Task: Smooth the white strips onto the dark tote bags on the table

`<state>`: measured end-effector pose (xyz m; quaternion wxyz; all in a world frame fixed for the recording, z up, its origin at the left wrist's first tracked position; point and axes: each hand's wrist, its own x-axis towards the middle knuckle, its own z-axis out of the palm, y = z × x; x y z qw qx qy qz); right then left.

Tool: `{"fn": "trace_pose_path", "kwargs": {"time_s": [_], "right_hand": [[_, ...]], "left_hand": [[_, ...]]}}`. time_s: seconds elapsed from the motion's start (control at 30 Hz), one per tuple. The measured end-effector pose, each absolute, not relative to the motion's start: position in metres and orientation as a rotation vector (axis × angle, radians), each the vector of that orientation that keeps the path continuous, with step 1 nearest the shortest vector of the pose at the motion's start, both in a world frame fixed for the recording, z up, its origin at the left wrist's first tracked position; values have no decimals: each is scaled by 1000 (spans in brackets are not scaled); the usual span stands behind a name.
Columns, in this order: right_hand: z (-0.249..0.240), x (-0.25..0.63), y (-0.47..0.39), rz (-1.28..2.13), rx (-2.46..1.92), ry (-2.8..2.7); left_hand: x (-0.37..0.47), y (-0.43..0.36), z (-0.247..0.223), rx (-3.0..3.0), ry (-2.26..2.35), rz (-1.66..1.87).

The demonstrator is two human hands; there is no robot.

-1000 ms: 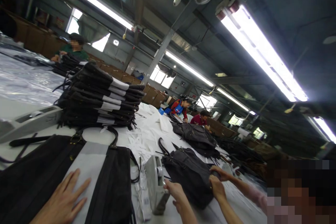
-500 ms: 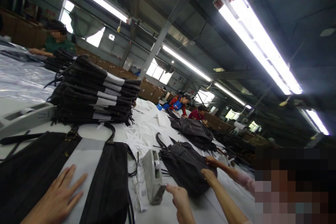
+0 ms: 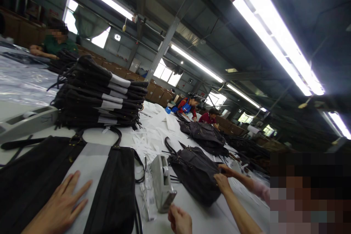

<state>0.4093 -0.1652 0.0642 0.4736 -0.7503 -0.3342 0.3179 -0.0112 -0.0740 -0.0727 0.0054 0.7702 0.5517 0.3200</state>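
Note:
My left hand (image 3: 59,208) lies flat, fingers spread, on the grey band of a black bag (image 3: 115,190) spread on the table at the bottom left. My right hand (image 3: 179,221) is at the bottom edge with its fingers curled in; nothing shows in it. It is just below a grey tape dispenser (image 3: 163,182), not touching it. To the right, a co-worker's two hands (image 3: 223,179) rest on a dark bag (image 3: 192,170).
A tall stack of folded black bags with grey bands (image 3: 101,98) stands behind the flat bag. A second grey dispenser (image 3: 27,122) lies at the left. White paper strips (image 3: 149,137) litter the table. More dark bags (image 3: 205,137) and other people are further back.
My right hand has drawn back from the tape dispenser toward me and curled shut. My left hand stays flat on the bag. The co-worker's hands shifted slightly on the dark bag.

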Motion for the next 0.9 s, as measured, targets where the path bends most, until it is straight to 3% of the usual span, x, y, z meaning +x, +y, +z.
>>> {"fn": "trace_pose_path", "kwargs": {"time_s": [0.9], "right_hand": [[43,419,-188,274,-2031,-1010]], "left_hand": [[-10,-78,-55,2416,1760,948]]}}
